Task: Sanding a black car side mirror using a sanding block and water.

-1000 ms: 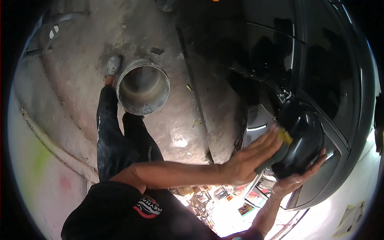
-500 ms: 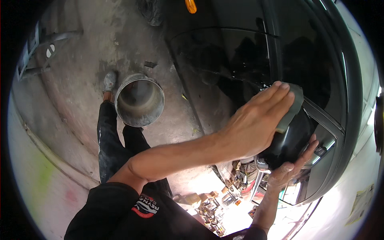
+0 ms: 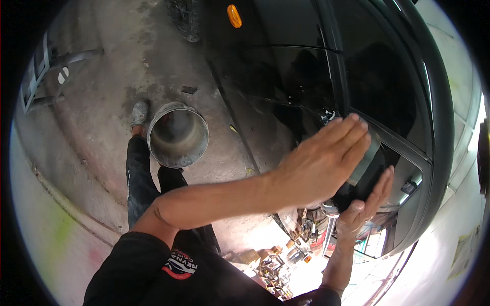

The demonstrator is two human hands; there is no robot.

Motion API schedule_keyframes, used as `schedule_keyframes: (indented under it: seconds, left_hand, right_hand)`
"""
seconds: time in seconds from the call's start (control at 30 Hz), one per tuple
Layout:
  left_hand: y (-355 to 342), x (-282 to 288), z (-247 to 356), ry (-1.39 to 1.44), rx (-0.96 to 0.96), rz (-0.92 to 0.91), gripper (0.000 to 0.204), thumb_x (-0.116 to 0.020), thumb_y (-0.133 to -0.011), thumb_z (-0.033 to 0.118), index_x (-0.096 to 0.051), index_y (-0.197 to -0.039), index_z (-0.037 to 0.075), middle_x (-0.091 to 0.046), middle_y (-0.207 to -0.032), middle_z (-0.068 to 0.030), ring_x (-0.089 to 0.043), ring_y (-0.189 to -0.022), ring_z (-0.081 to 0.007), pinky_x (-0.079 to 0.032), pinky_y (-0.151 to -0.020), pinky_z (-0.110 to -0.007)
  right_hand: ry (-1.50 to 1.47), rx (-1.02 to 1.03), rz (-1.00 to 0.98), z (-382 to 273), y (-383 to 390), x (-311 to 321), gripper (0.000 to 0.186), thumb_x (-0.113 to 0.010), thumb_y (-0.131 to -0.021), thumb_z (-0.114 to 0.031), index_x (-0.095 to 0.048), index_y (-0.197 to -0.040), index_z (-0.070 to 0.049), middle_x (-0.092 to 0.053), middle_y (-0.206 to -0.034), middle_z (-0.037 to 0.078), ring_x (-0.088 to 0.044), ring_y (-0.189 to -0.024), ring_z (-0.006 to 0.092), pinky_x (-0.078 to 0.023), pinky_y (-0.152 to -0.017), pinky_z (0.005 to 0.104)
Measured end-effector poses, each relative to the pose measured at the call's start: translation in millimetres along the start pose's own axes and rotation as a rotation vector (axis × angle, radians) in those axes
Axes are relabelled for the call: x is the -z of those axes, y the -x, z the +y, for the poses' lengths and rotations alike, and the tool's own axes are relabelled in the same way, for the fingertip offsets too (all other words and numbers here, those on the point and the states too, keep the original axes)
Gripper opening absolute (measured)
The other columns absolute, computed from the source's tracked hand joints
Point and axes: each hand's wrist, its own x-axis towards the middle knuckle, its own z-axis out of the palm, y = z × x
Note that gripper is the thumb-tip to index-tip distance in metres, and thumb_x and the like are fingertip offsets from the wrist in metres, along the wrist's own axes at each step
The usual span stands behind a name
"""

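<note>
A black car side mirror (image 3: 375, 171) sits against the dark car door, partly hidden by both hands. My left hand (image 3: 324, 160) reaches across, fingers held together and laid flat over its near side. Under that palm is a grey-green sheet (image 3: 365, 162) that looks like sandpaper, pressed on the mirror housing; only its edge shows past the fingers. From below, my right hand (image 3: 365, 206) cups the mirror's lower end, with the thumb on one side and fingers along the other. The right hand looks wet or dusty.
The black car (image 3: 296, 71) fills the upper right, with an orange side marker lamp (image 3: 234, 16) on it. A dirty bucket (image 3: 200, 153) with cloudy liquid stands on the concrete floor near my feet. Clutter (image 3: 273, 270) lies below; a metal frame (image 3: 38, 76) stands at far left.
My left hand and the sheet have shifted slightly on the mirror, and less of the sheet shows. My right hand still supports the mirror, a little further left in the view.
</note>
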Motion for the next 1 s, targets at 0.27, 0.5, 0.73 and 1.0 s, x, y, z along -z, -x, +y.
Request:
schedule_keyframes:
  seconds: [0.27,0.5,0.73,1.0]
  left_hand:
    - [-14.4,60.4,-41.2,0.286,0.625,-0.188,0.034,-0.055,-0.112,0.021,-0.070,-0.135,0.001,-0.074,-0.081,-0.0122,-0.064,-0.058,-0.0219,-0.046,-0.056,-0.038]
    - [54.5,145.2,-75.8,0.430,1.016,-0.217,0.041,-0.055,-0.115,0.030,-0.065,-0.145,0.004,-0.042,-0.067,0.0073,-0.038,-0.058,-0.0024,-0.032,-0.051,-0.027]
    - [37.9,166.1,-81.1,0.435,0.847,-0.087,0.054,-0.057,-0.112,0.045,-0.065,-0.146,0.005,-0.037,-0.068,0.0102,-0.031,-0.061,-0.0014,-0.023,-0.054,-0.025]
    - [40.2,188.4,-87.1,0.187,0.895,-0.295,0.041,-0.065,-0.109,0.027,-0.067,-0.143,0.005,-0.054,-0.070,-0.0039,-0.052,-0.060,-0.0088,-0.042,-0.057,-0.030]
  right_hand:
    - [0.181,0.032,-0.131,-31.1,-39.7,5.1,0.091,-0.031,-0.109,-0.069,-0.040,-0.159,0.006,-0.044,-0.159,0.030,-0.041,-0.149,0.0488,-0.028,-0.126,0.0612]
    - [0.472,0.150,-0.315,-69.7,-100.9,-15.8,0.087,-0.032,-0.107,-0.072,-0.054,-0.146,0.004,-0.057,-0.140,0.025,-0.053,-0.138,0.0447,-0.039,-0.120,0.0610]
    - [0.678,0.239,-0.326,-93.9,-116.9,-41.7,0.086,-0.053,-0.100,-0.069,-0.063,-0.138,0.008,-0.063,-0.135,0.024,-0.057,-0.134,0.0433,-0.040,-0.121,0.0562]
    - [0.326,0.392,-0.737,-133.6,-72.2,-111.7,0.067,-0.061,-0.102,-0.053,-0.063,-0.142,0.001,-0.055,-0.152,0.020,-0.041,-0.150,0.0430,-0.030,-0.126,0.0567]
